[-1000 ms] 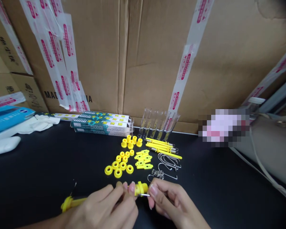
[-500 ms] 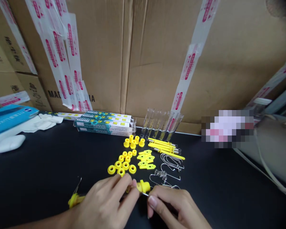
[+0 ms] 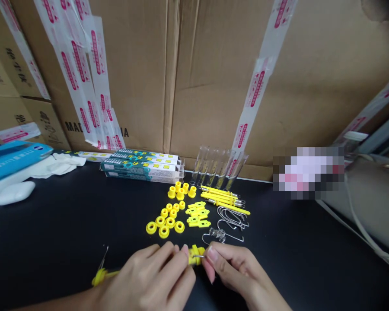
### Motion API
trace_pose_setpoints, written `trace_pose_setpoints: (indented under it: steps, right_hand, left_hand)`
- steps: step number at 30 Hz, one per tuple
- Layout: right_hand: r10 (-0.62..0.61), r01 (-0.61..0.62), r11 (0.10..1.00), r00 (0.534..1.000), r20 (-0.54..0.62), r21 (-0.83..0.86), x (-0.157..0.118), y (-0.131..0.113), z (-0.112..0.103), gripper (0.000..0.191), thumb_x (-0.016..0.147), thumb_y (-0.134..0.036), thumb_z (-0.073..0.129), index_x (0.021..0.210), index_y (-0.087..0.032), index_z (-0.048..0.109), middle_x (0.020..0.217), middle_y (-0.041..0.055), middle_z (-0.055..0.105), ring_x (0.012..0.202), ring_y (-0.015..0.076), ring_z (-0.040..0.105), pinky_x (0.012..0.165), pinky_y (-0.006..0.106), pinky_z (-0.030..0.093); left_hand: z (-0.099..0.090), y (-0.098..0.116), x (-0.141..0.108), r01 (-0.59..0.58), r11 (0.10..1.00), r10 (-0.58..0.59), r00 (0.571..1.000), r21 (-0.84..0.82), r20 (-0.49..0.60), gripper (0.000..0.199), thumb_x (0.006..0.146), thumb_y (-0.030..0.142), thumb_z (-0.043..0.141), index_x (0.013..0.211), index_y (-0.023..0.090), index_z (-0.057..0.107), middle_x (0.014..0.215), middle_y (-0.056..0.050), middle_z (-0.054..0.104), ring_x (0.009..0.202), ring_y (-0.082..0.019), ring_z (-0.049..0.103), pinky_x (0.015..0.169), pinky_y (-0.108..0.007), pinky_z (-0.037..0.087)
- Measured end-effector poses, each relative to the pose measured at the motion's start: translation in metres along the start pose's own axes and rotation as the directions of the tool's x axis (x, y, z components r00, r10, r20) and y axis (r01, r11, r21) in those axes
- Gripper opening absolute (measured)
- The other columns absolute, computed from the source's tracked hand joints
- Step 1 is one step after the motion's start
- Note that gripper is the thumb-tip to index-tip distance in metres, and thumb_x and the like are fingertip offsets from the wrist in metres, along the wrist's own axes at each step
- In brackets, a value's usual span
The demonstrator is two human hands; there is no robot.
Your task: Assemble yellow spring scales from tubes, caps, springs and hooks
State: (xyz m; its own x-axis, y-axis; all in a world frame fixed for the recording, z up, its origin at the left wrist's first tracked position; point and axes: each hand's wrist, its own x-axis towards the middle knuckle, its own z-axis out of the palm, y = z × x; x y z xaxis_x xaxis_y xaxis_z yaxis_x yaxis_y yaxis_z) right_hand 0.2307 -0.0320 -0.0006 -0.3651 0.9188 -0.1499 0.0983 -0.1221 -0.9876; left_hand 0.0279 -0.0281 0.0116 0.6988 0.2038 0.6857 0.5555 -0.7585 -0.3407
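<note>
Bright yellow plastic fitting (image 3: pixel 194 255) beside a silver wire hook (image 3: pixel 199 256); matching yellow rings (image 3: pixel 164 232) and clips (image 3: pixel 197 223) on a matte black tabletop (image 3: pixel 58 216); teal-and-white boxes (image 3: pixel 139 168); brown cardboard cartons (image 3: pixel 132 77) striped by white tape (image 3: pixel 78 73) with repeating crimson marks.

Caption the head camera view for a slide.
Left hand and right hand hold a metal hook against a yellow plastic part.

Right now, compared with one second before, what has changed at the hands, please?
The right hand moved up and left, toward the left hand. Its fingertips now hold a small metal pin at the yellow plastic part, which the left hand still grips. The yellow rings and wire hooks stayed in place.
</note>
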Motion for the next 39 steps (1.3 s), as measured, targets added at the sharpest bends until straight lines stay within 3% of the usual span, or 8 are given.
trace_pose_setpoints:
  steps: [5,11,17,26,30,34,39]
  right_hand:
    - [0.030,-0.030,0.999,1.000,-0.009,0.035,-0.001,-0.002,0.002,0.055,0.090,-0.068,0.056,0.062,-0.021,0.048,0.062,-0.0054,0.033,0.059,0.0144,0.020,0.057,0.030,0.019]
    - [0.029,-0.029,0.997,1.000,-0.008,0.076,-0.004,-0.002,0.002,0.055,0.088,-0.067,0.059,0.061,-0.021,0.048,0.062,-0.0047,0.035,0.060,0.0146,0.021,0.057,0.030,0.018]
    - [0.052,-0.052,0.994,0.999,-0.005,0.101,-0.001,-0.003,0.003,0.055,0.083,-0.070,0.062,0.060,-0.021,0.050,0.060,-0.0045,0.033,0.060,0.0148,0.023,0.056,0.029,0.017]
    - [0.044,-0.042,0.993,0.999,-0.008,0.108,0.000,-0.002,0.001,0.056,0.084,-0.070,0.061,0.060,-0.021,0.051,0.059,-0.0044,0.034,0.059,0.0147,0.024,0.055,0.029,0.019]
    - [0.027,-0.027,0.999,1.000,0.009,0.031,-0.002,-0.002,0.000,0.056,0.087,-0.071,0.056,0.061,-0.021,0.049,0.060,-0.0045,0.034,0.058,0.0146,0.026,0.055,0.029,0.020]
    - [-0.025,0.024,0.985,1.000,-0.004,-0.169,-0.001,-0.002,-0.002,0.058,0.093,-0.070,0.046,0.061,-0.021,0.047,0.061,-0.0036,0.038,0.059,0.0149,0.033,0.056,0.030,0.024]
    - [-0.154,0.127,0.869,0.988,-0.017,-0.479,-0.003,-0.003,-0.003,0.056,0.100,-0.058,0.042,0.059,-0.021,0.049,0.062,-0.0010,0.052,0.061,0.0155,0.048,0.060,0.028,0.033]
  left_hand:
    - [-0.002,0.001,-0.002,-0.041,0.999,0.041,0.996,0.001,0.077,0.045,0.094,-0.007,0.030,0.085,0.013,0.069,0.077,-0.003,0.077,0.061,-0.018,0.073,0.053,-0.027,0.058]
    - [-0.006,0.003,-0.002,-0.156,0.985,0.141,0.975,0.078,0.174,0.028,0.087,-0.003,0.048,0.090,0.013,0.070,0.083,-0.004,0.077,0.071,-0.021,0.074,0.062,-0.030,0.062]
    - [-0.006,0.005,-0.004,-0.210,0.971,0.186,0.963,0.111,0.194,0.015,0.086,0.003,0.061,0.094,0.012,0.070,0.083,-0.002,0.075,0.073,-0.021,0.073,0.063,-0.032,0.059]
    - [-0.008,0.003,-0.004,-0.243,0.957,0.211,0.959,0.161,0.189,0.021,0.086,-0.001,0.060,0.096,0.012,0.072,0.085,-0.001,0.075,0.075,-0.020,0.073,0.062,-0.030,0.059]
    - [-0.004,0.004,-0.009,-0.180,0.969,0.159,0.979,0.170,0.130,0.028,0.092,-0.002,0.048,0.093,0.011,0.072,0.082,-0.002,0.077,0.073,-0.021,0.073,0.065,-0.031,0.060]
    - [-0.004,0.002,-0.007,-0.115,0.988,0.107,0.991,0.103,0.081,0.035,0.093,-0.005,0.042,0.089,0.012,0.071,0.080,-0.002,0.078,0.071,-0.020,0.074,0.063,-0.030,0.059]
    - [-0.003,0.003,-0.003,-0.041,0.998,0.040,0.999,0.048,0.026,0.042,0.097,-0.006,0.031,0.091,0.010,0.070,0.082,-0.004,0.079,0.070,-0.020,0.076,0.063,-0.031,0.059]
